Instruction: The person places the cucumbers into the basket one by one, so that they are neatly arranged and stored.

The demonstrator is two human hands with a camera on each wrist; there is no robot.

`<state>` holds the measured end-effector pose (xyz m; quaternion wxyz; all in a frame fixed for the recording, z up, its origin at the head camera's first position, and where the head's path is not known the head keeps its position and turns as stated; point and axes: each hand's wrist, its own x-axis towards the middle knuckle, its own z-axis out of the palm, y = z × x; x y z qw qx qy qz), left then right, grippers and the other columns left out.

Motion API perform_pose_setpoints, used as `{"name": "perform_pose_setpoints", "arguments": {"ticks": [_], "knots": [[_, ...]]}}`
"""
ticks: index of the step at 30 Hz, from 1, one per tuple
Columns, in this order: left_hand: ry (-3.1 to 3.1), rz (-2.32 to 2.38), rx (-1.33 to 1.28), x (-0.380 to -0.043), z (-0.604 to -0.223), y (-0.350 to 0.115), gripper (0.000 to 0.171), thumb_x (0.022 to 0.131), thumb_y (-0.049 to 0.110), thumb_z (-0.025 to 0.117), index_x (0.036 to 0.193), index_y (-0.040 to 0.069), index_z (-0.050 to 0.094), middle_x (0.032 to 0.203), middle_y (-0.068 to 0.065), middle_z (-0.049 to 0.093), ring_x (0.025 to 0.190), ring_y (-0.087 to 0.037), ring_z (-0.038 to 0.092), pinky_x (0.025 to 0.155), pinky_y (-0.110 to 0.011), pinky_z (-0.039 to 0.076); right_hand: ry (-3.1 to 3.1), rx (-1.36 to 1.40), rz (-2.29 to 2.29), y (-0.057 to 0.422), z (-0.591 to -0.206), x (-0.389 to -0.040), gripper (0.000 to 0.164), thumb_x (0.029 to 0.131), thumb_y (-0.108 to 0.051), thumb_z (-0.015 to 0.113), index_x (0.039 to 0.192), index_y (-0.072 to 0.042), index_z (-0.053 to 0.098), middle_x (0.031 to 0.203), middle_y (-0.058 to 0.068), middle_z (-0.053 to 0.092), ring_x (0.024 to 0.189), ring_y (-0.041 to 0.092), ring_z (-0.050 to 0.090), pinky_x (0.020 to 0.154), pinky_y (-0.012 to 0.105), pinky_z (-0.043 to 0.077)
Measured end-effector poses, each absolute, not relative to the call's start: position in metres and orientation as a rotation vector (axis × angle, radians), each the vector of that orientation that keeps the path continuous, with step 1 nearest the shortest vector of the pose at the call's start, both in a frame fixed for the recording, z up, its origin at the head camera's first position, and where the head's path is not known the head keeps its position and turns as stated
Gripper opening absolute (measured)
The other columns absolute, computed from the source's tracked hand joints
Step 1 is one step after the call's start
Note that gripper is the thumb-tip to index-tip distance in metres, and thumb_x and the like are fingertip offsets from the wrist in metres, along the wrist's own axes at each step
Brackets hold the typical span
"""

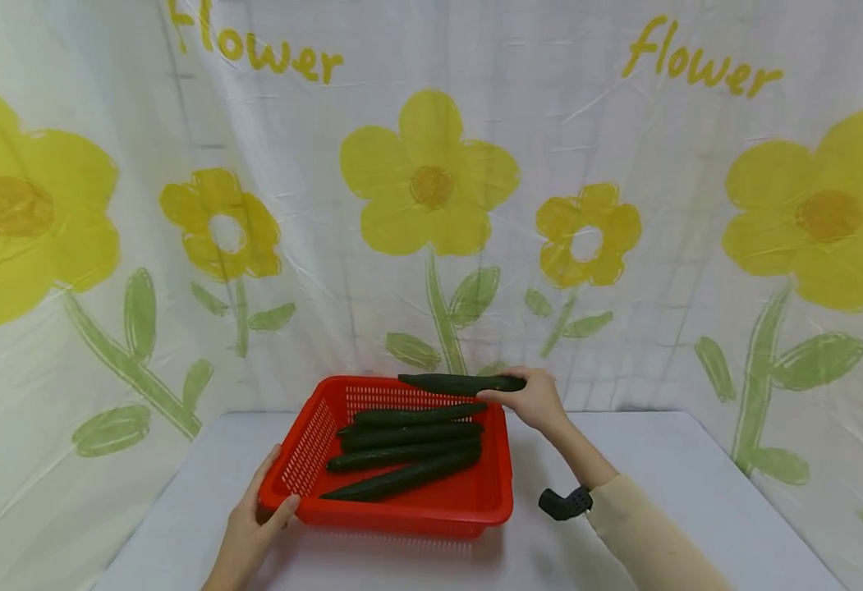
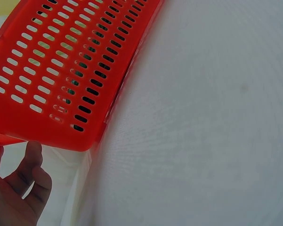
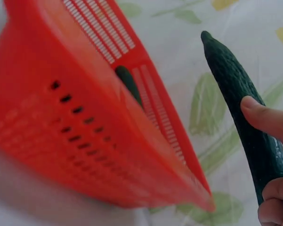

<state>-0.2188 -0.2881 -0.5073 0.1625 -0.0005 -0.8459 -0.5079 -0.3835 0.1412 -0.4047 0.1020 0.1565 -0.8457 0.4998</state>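
My right hand [image 1: 525,399] grips a dark green cucumber [image 1: 453,383] by its right end, level above the far right rim of a red plastic basket [image 1: 401,515]. In the right wrist view the thumb lies along the cucumber [image 3: 240,99] and the fingers curl round it. Several more cucumbers [image 1: 409,435] lie side by side inside the basket. At the basket's near left corner my left hand [image 1: 254,513] holds the rim, thumb over the front edge. The left wrist view shows its curled fingers [image 2: 34,155] at the rim, below the slotted wall.
The basket stands on a white table [image 1: 586,443]. Behind it hangs a white curtain [image 1: 313,246] printed with yellow flowers. A black band [image 1: 566,502] sits at the right wrist beside a cream sleeve [image 1: 645,533].
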Motion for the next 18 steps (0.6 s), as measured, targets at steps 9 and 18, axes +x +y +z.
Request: {"name": "perform_pose_setpoints", "arguments": {"ticks": [9, 18], "knots": [[-2.389, -1.451, -0.024, -0.218, -0.508, -0.287, 0.077, 0.105, 0.024, 0.068, 0.170, 0.026, 0.027, 0.164, -0.021, 0.041, 0.099, -0.004, 0.060, 0.070, -0.028, 0.057, -2.494, 0.622, 1.435, 0.100, -0.392, -0.385, 0.043, 0.078, -0.041, 0.095, 0.113, -0.018, 0.084, 0.131, 0.012, 0.074, 0.124, 0.032, 0.066, 0.101, 0.053, 0.055], [-2.388, -1.455, -0.008, -0.217, -0.507, -0.286, 0.077, 0.105, 0.024, 0.069, 0.170, 0.024, 0.028, 0.162, -0.023, 0.043, 0.098, -0.004, 0.060, 0.071, -0.027, 0.056, -2.463, 0.727, 1.449, 0.062, -0.389, -0.383, 0.038, 0.079, -0.037, 0.096, 0.111, -0.020, 0.085, 0.121, 0.006, 0.077, 0.106, 0.025, 0.070, 0.085, 0.043, 0.060]]}}
